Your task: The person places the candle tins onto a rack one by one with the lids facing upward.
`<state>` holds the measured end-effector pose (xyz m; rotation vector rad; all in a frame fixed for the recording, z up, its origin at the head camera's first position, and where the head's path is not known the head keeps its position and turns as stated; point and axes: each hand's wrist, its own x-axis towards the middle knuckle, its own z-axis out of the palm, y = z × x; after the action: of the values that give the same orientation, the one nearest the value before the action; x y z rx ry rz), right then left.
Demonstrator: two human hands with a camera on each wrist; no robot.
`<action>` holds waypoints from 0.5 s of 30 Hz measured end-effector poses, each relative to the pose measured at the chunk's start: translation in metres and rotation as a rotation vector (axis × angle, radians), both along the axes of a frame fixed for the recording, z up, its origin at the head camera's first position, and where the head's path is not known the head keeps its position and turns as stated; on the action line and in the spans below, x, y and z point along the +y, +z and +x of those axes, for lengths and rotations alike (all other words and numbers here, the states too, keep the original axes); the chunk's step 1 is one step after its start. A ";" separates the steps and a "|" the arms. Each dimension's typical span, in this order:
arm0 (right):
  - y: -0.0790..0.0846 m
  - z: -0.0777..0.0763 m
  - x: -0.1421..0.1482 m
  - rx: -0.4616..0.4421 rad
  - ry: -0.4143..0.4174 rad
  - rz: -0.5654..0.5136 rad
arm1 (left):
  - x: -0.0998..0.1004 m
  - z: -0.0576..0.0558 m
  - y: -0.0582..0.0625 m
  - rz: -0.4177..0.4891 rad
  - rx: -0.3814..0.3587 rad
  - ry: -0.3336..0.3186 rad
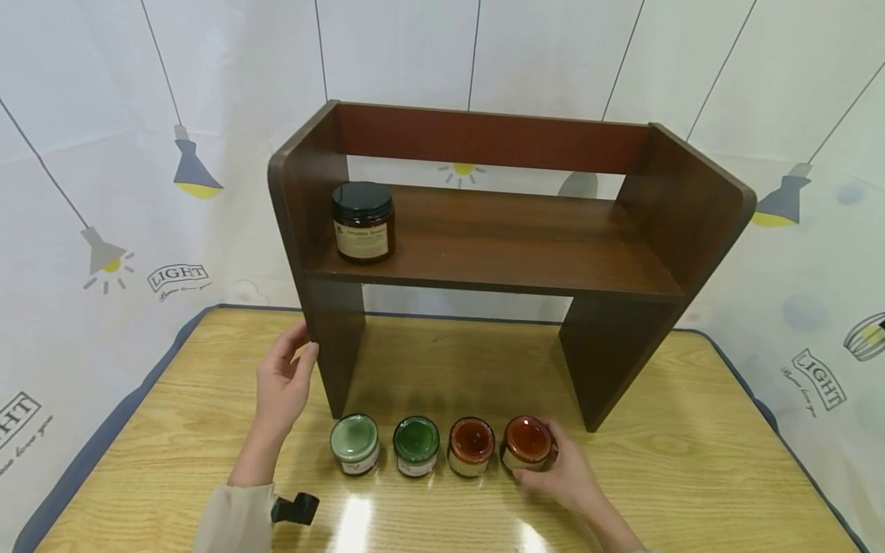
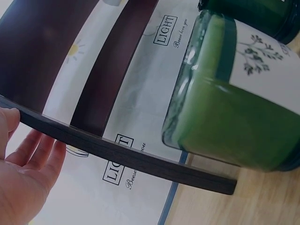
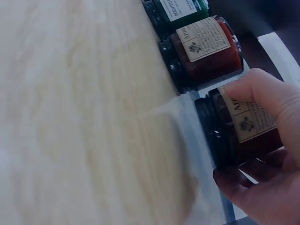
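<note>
In the head view, four-wide is the row of jars under the shelf front: a pale green candle jar (image 1: 354, 442), a dark green candle jar (image 1: 416, 444), a red-brown candle jar (image 1: 472, 445) and, rightmost, an orange-red candle jar (image 1: 527, 442). Their black lids face the table. My right hand (image 1: 563, 472) grips the rightmost jar, thumb over its label (image 3: 253, 117) and fingers round the far side. At the dark wooden shelf (image 1: 484, 246), my left hand (image 1: 283, 376) holds the left side panel (image 2: 140, 157), thumb at its front edge, fingers along the outside.
A large brown jar with a black lid (image 1: 362, 223) stands upright at the left end of the shelf board. The wooden table (image 1: 691, 476) ends at a patterned white backdrop (image 1: 83, 153). A black strap (image 1: 296, 508) sits at my left sleeve.
</note>
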<state>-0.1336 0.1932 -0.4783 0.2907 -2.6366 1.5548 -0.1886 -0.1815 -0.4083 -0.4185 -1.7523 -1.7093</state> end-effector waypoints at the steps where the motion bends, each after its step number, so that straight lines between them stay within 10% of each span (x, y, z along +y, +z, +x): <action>1: 0.001 0.000 0.000 0.014 -0.017 0.003 | 0.000 0.000 0.000 0.000 -0.001 0.001; 15: 0.029 0.002 0.006 0.265 -0.001 -0.073 | 0.001 0.000 0.001 -0.002 -0.010 0.007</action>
<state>-0.1320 0.1996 -0.4490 0.4560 -2.3735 1.4914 -0.1881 -0.1805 -0.4077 -0.4044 -1.7608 -1.7074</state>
